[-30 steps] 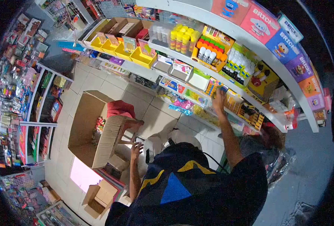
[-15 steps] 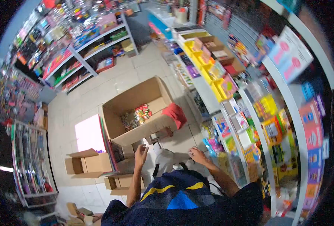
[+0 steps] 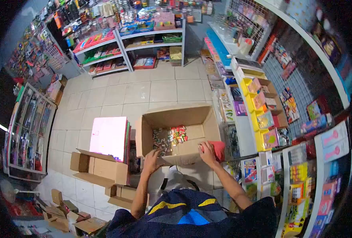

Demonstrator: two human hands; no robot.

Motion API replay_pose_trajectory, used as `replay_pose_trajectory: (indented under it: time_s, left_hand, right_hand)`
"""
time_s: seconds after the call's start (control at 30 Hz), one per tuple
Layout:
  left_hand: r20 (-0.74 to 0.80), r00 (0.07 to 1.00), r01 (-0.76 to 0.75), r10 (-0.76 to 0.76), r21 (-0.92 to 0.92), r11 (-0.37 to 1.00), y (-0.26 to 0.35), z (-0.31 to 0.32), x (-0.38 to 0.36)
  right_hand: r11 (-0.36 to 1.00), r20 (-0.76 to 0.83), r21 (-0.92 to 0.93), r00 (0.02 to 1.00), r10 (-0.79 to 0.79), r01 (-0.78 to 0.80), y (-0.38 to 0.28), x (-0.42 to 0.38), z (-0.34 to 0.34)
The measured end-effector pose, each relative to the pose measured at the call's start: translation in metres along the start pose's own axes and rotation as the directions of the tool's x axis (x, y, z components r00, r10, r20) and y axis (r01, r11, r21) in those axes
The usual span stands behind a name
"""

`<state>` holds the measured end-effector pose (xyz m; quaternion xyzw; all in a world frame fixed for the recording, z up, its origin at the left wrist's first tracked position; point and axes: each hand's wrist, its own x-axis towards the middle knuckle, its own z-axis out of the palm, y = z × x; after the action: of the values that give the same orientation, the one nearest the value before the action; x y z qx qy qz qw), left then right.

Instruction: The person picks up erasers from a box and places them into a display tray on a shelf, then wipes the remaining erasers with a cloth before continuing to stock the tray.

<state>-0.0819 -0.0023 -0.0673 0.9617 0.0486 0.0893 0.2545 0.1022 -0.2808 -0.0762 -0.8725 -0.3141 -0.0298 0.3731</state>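
Observation:
A large open cardboard box (image 3: 166, 113) is in front of me on the floor. Small colourful packets (image 3: 179, 135) and duller small pieces (image 3: 160, 142) lie loose inside, toward its left part. My left hand (image 3: 151, 162) is at the near left rim, thumb and fingers apart, with nothing seen in it. At the near right rim is my right hand (image 3: 208, 152), its fingers spread over the edge and partly hard to make out. A red cloth (image 3: 218, 151) hangs over that corner, right against the right hand.
Left of the box lies a pale pink flat board stack (image 3: 108, 137). Smaller open cartons (image 3: 100, 168) are near it. A glass cabinet (image 3: 30, 133) stands at far left, stocked shelves (image 3: 152, 44) at the back. Along the right runs a counter with yellow bins (image 3: 259, 119).
My view has swung so the box appears farther right and lower. Both hands have come forward from in front of my body to the box's near rim, the right one beside the red cloth.

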Motion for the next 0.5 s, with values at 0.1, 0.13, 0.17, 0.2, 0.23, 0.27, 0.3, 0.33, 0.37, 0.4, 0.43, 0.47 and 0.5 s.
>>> replay_pose_trajectory:
  time_s: [0.1, 0.13, 0.17, 0.2, 0.23, 0.27, 0.3, 0.33, 0.37, 0.4, 0.43, 0.47, 0.5]
  left_hand:
    - [0.267, 0.946, 0.180, -0.183, 0.038, 0.983, -0.020, 0.005, 0.012]
    - [0.390, 0.890, 0.233, -0.234, 0.051, 0.971, -0.022, 0.001, 0.020]
    - [0.405, 0.887, 0.210, -0.221, 0.073, 0.975, -0.023, -0.002, 0.024]
    - [0.423, 0.882, 0.185, -0.208, 0.093, 0.978, -0.026, -0.002, 0.025]
    - [0.441, 0.876, 0.160, -0.193, 0.112, 0.981, -0.027, -0.001, 0.026]
    - [0.440, 0.878, 0.166, -0.190, 0.094, 0.982, -0.028, -0.001, 0.027]
    - [0.446, 0.871, 0.162, -0.207, 0.136, 0.977, -0.031, 0.005, 0.028]
    - [0.453, 0.863, 0.158, -0.224, 0.178, 0.971, -0.036, 0.015, 0.027]
    - [0.456, 0.857, 0.152, -0.240, 0.220, 0.964, -0.042, 0.023, 0.025]
    - [0.361, 0.913, 0.128, -0.189, 0.186, 0.974, -0.046, 0.029, 0.020]
    - [0.347, 0.919, 0.125, -0.186, 0.190, 0.974, -0.050, 0.036, 0.016]
    - [0.334, 0.925, 0.122, -0.183, 0.194, 0.973, -0.054, 0.043, 0.014]
    - [0.319, 0.931, 0.119, -0.179, 0.200, 0.973, -0.056, 0.045, 0.014]
  right_hand:
    - [0.972, 0.092, -0.233, 0.996, 0.005, 0.016, 0.019, 0.013, 0.030]
    - [0.958, 0.105, -0.287, 0.993, 0.048, -0.016, 0.018, 0.018, 0.034]
    - [0.958, 0.150, -0.264, 0.976, 0.156, -0.113, 0.018, 0.021, 0.037]
    - [0.946, 0.198, -0.247, 0.944, 0.264, -0.212, 0.012, 0.022, 0.035]
    - [0.921, 0.246, -0.236, 0.897, 0.366, -0.311, 0.006, 0.024, 0.033]
    - [0.916, 0.186, -0.276, 0.919, 0.348, -0.291, 0.011, 0.018, 0.038]
    - [0.909, 0.234, -0.283, 0.897, 0.376, -0.307, 0.008, 0.021, 0.036]
    - [0.900, 0.281, -0.291, 0.870, 0.404, -0.324, 0.004, 0.023, 0.031]
    - [0.892, 0.325, -0.300, 0.842, 0.429, -0.339, 0.000, 0.026, 0.027]
    - [0.888, 0.333, -0.308, 0.836, 0.437, -0.341, -0.003, 0.028, 0.026]
    - [0.884, 0.343, -0.316, 0.828, 0.445, -0.344, -0.005, 0.028, 0.025]
    - [0.881, 0.352, -0.322, 0.819, 0.452, -0.348, -0.007, 0.028, 0.025]
    - [0.877, 0.375, -0.331, 0.804, 0.462, -0.349, -0.003, 0.029, 0.028]
